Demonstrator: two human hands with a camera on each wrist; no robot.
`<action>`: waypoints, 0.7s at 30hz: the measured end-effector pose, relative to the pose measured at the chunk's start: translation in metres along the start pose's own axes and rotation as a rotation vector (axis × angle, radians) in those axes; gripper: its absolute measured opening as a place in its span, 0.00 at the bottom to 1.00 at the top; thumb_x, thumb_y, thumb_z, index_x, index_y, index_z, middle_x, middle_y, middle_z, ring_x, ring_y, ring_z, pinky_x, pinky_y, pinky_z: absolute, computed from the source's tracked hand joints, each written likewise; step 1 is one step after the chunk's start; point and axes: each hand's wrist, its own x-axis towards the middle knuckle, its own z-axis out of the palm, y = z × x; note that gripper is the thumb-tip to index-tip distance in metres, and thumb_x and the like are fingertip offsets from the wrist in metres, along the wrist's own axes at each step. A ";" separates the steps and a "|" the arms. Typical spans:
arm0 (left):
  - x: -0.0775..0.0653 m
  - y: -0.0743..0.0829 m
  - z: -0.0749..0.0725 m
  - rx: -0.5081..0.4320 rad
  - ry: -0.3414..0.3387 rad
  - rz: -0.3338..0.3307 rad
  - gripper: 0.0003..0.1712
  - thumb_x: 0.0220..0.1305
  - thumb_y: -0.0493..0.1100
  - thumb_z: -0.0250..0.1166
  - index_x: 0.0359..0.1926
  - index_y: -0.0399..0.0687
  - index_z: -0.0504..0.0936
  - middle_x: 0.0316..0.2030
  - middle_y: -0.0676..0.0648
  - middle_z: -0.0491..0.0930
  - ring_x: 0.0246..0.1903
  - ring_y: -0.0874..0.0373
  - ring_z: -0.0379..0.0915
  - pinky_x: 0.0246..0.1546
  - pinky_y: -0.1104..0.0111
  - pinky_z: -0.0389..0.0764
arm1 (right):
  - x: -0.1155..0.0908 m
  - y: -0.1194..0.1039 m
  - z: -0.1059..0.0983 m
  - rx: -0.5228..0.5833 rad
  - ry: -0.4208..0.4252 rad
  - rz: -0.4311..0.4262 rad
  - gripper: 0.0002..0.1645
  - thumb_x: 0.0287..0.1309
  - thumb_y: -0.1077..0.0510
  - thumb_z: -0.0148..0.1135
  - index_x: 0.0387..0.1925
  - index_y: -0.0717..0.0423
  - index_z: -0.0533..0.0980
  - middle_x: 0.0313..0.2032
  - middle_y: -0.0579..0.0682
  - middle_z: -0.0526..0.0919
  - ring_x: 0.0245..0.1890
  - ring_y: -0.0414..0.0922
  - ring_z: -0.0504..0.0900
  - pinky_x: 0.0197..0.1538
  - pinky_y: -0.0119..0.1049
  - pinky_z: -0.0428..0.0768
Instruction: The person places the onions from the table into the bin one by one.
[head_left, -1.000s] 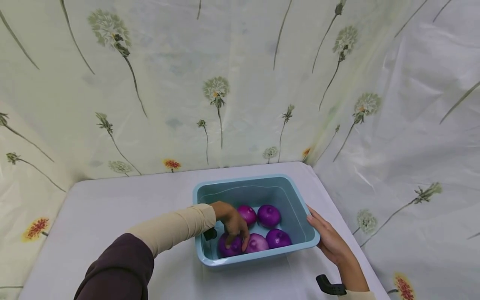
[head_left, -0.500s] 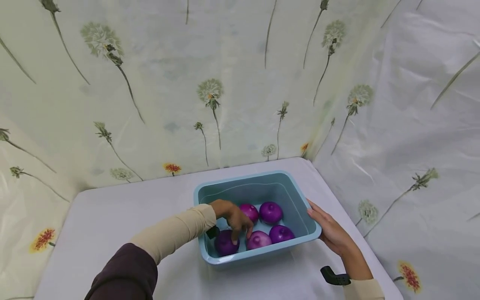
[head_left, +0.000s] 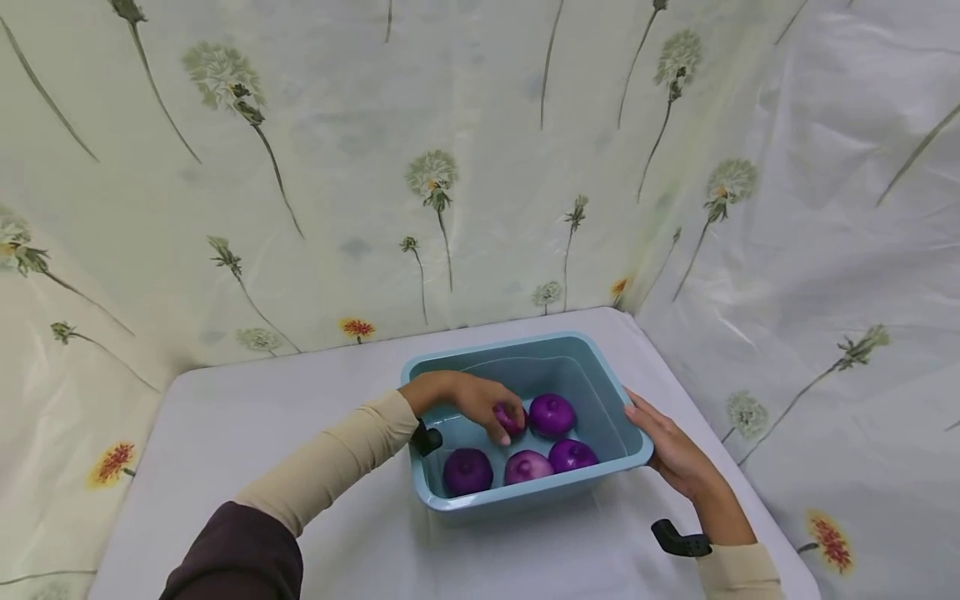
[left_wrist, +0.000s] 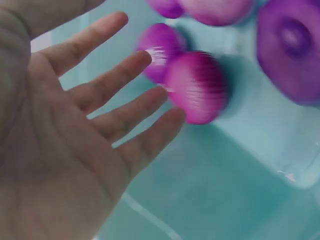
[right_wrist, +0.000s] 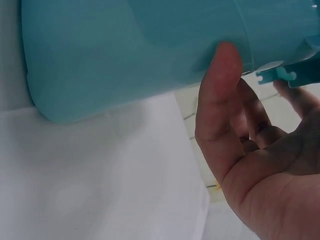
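Observation:
A light-blue plastic tub (head_left: 480, 500) holds several round onions in purple and pink tones. My left hand (head_left: 476, 404) reaches inside over a magenta onion (head_left: 509, 419) near the middle. In the left wrist view its fingers are spread and straight, fingertips right at that magenta onion (left_wrist: 197, 90). A dark purple onion (head_left: 468, 472) sits at the front left. Beside it are a paler pink onion (head_left: 528, 467) and a purple onion (head_left: 573, 455). Another purple onion (head_left: 552, 415) lies behind these. My right hand (head_left: 671, 450) grips the tub's right end, its thumb (right_wrist: 220, 95) against the outer wall.
The tub stands on a table with a white cover (head_left: 315, 500), near its right side. Dandelion-printed sheeting (head_left: 495, 208) hangs behind the table and along the right side. Each wrist carries a black strapped device.
My left hand has left the dark purple onion at the front left and moved back and right to the magenta onion. The right hand stays at the tub's right end.

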 end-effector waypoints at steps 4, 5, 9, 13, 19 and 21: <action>-0.026 0.010 -0.014 0.038 0.154 0.017 0.19 0.72 0.47 0.61 0.59 0.45 0.78 0.60 0.46 0.77 0.65 0.52 0.69 0.67 0.58 0.70 | 0.001 -0.002 0.000 -0.014 0.000 0.004 0.37 0.76 0.38 0.41 0.79 0.35 0.46 0.76 0.64 0.52 0.62 0.65 0.71 0.50 0.53 0.83; -0.033 0.012 -0.017 0.047 0.191 0.018 0.18 0.73 0.47 0.60 0.58 0.45 0.78 0.60 0.46 0.77 0.65 0.51 0.69 0.68 0.57 0.69 | 0.001 -0.002 0.000 -0.020 -0.001 0.006 0.37 0.76 0.38 0.41 0.79 0.36 0.45 0.76 0.64 0.52 0.62 0.65 0.71 0.50 0.53 0.82; -0.066 0.014 -0.027 0.051 0.314 0.015 0.20 0.75 0.47 0.57 0.61 0.45 0.77 0.63 0.42 0.76 0.67 0.48 0.68 0.68 0.54 0.70 | 0.003 -0.002 0.001 -0.041 -0.015 0.004 0.37 0.76 0.38 0.41 0.80 0.37 0.45 0.76 0.65 0.52 0.63 0.66 0.69 0.52 0.54 0.82; -0.100 0.009 -0.027 0.054 0.425 0.004 0.21 0.74 0.48 0.57 0.63 0.45 0.76 0.63 0.41 0.75 0.65 0.46 0.69 0.65 0.53 0.73 | 0.004 -0.004 0.000 -0.060 -0.031 -0.005 0.37 0.77 0.39 0.40 0.80 0.37 0.44 0.76 0.65 0.51 0.63 0.66 0.69 0.52 0.55 0.82; -0.141 -0.003 -0.012 0.000 0.548 -0.069 0.24 0.73 0.52 0.59 0.64 0.49 0.75 0.65 0.42 0.73 0.68 0.44 0.66 0.65 0.49 0.73 | 0.006 -0.005 -0.001 -0.079 -0.051 -0.023 0.37 0.77 0.39 0.39 0.80 0.34 0.42 0.76 0.67 0.48 0.64 0.68 0.67 0.51 0.54 0.81; -0.151 -0.007 -0.005 -0.021 0.584 -0.079 0.24 0.73 0.52 0.59 0.64 0.49 0.75 0.65 0.42 0.73 0.68 0.44 0.65 0.65 0.49 0.73 | 0.006 -0.005 0.000 -0.077 -0.056 -0.021 0.37 0.77 0.39 0.38 0.80 0.34 0.42 0.76 0.67 0.48 0.63 0.66 0.68 0.51 0.52 0.81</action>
